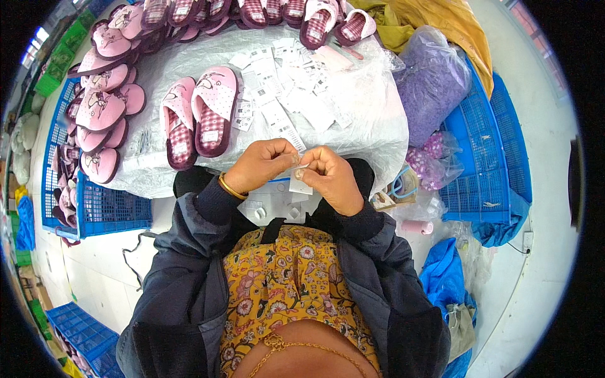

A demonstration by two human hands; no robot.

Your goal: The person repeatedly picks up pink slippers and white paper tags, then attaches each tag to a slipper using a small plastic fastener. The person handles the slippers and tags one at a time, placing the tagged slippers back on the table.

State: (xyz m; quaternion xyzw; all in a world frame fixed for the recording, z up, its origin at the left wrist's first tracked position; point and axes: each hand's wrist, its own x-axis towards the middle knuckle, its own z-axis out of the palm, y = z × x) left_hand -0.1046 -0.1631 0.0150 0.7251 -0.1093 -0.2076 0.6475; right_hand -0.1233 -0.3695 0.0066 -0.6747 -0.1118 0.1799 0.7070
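My left hand [265, 165] and my right hand [333, 180] meet at the near edge of the plastic-covered work surface, fingertips almost touching. A small white paper tag [301, 186] hangs from the pinched thumb and finger of my right hand. The fingers of my left hand pinch together beside the tag's top; what lies between them is too small to make out. Just beyond, a strip of white printed labels [277, 118] runs toward my fingers. To its left lies a pair of pink slippers [214, 116] with checked insoles and dark red soles.
More pink slippers [101, 110] are piled along the left and far edges. Loose labels [309, 94] cover the middle. Blue plastic crates [113, 205] stand at left and right. A purple bundle in clear plastic [432, 79] sits at the right, near a pink thread spool [416, 227].
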